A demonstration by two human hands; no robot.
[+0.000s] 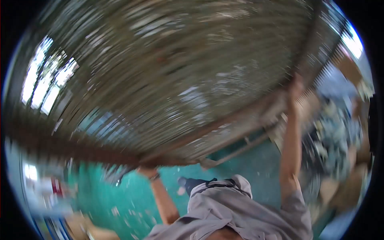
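Both hands, left hand [146, 171] and right hand [296, 86], are lifting a wire-mesh frame [168, 80], fingers clamped on its edge; it is risking slipping and falling.

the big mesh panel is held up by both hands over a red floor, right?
Not quite: the head view shows a teal-green floor, not red. Both the left hand and the right hand do grip the mesh panel's frame.

A wide frame [168, 100] lies above the floor [256, 168], boxes [340, 192] right.
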